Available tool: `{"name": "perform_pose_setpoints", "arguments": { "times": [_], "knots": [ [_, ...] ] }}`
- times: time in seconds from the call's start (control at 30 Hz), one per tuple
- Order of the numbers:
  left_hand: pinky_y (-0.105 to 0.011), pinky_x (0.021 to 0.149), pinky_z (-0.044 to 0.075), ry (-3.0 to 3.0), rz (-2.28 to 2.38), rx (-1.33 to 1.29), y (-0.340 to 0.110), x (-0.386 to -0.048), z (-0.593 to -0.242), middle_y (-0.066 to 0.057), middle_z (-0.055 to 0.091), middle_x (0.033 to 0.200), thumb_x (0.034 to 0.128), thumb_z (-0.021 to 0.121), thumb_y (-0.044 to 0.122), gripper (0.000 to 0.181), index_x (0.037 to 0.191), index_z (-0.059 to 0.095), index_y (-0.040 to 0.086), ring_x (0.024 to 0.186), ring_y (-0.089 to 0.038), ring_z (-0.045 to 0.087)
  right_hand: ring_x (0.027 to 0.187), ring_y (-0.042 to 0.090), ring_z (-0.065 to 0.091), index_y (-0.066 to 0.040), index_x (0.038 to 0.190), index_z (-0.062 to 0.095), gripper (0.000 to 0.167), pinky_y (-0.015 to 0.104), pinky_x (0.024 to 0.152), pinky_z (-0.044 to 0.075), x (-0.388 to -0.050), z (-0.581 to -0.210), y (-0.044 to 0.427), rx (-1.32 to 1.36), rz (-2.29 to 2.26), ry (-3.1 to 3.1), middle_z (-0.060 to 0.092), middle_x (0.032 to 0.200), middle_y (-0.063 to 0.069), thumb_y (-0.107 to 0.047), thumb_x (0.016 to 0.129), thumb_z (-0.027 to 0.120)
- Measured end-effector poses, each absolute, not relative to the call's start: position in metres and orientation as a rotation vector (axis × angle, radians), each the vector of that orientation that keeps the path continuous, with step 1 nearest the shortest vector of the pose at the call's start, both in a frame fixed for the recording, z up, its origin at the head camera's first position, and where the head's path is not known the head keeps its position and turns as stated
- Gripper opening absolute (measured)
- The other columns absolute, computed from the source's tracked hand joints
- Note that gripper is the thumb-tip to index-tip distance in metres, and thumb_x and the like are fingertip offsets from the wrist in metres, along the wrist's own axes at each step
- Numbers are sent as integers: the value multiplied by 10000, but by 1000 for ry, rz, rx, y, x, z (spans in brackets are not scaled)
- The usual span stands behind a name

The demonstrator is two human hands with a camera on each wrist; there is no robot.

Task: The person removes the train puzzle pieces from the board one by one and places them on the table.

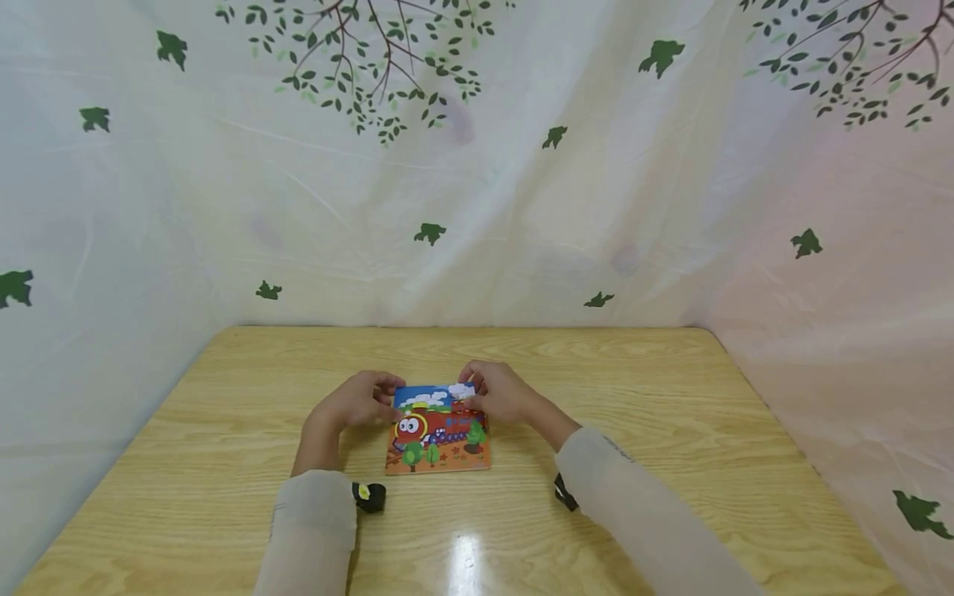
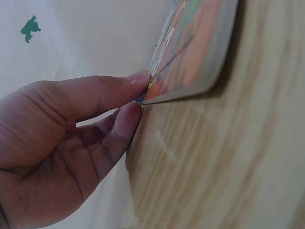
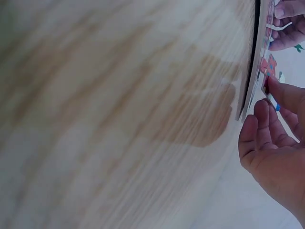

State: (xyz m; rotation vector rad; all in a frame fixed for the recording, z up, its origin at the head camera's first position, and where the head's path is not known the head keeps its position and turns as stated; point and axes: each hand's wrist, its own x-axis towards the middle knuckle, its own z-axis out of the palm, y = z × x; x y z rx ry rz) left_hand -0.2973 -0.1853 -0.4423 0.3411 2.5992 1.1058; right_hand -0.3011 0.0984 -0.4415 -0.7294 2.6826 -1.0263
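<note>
A square picture board with a cartoon train, trees and clouds lies flat on the wooden table. At its left edge, my left hand touches the board near the upper corner; in the left wrist view the thumb and a finger of that hand meet at the board's corner. My right hand is at the upper right corner. The right wrist view shows the right hand pinching a small piece with red on it, tilted against the board's surface.
The wooden table extends around the board. Behind and beside it hangs a pale curtain with green leaf and bird-like prints. Black straps show at both wrists.
</note>
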Motion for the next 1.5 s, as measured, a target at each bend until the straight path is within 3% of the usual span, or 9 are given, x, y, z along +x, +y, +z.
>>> {"name": "perform_pose_setpoints", "arguments": {
  "times": [0.33, 1.07, 1.37, 1.5],
  "knots": [
    [-434, 956, 497, 2611, 1098, 364, -185, -296, -442, -102, 622, 1168, 853, 835, 99, 514, 1323, 641, 24, 1030, -238, 585, 898, 164, 614, -121, 1132, 668, 159, 339, 779, 538, -296, -437, 98, -773, -1107, 2678, 639, 1008, 33, -34, 1009, 619],
    [-443, 963, 496, 2609, 1096, 353, -184, -293, -443, -95, 622, 1158, 855, 835, 105, 506, 1318, 645, 35, 1035, -242, 586, 877, 172, 658, -75, 1176, 675, 184, 312, 749, 558, -294, -417, 106, -782, -1231, 2652, 657, 999, 54, -30, 1002, 634],
    [-446, 967, 492, 2613, 1088, 343, -184, -291, -443, -92, 623, 1166, 860, 835, 125, 510, 1326, 644, 46, 1040, -242, 581, 902, 266, 683, -86, 1168, 678, 158, 325, 738, 537, -303, -409, 117, -768, -1225, 2679, 674, 952, 28, -83, 1017, 634],
    [-441, 958, 492, 2618, 1089, 340, -184, -290, -444, -89, 621, 1158, 859, 835, 119, 505, 1322, 646, 45, 1029, -236, 576, 890, 218, 674, -68, 1162, 684, 158, 337, 752, 537, -307, -405, 125, -772, -1219, 2708, 682, 971, 49, -66, 1010, 638]
  ]
}}
